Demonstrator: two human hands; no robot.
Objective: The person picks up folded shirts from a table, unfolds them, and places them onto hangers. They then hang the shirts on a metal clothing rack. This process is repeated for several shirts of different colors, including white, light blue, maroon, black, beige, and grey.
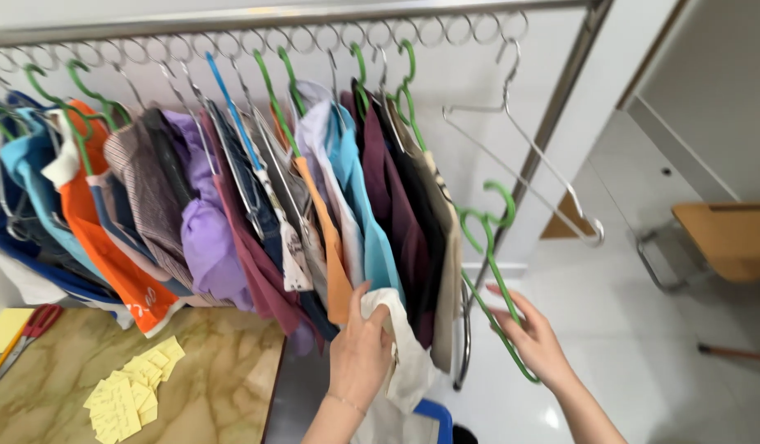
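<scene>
Marble table [224,370] (yellow notes [133,395], scissors [30,327])

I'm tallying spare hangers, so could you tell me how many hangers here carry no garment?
2: a bare metal hanger hooked at the right end of the rail, and a green hanger in the right hand. Others may be hidden among the clothes.

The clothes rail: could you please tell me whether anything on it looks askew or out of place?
Yes. One bare metal hanger hangs tilted and empty at the right end of the rail. The right hand holds loose green hangers; the left hand grips a white garment.
</scene>
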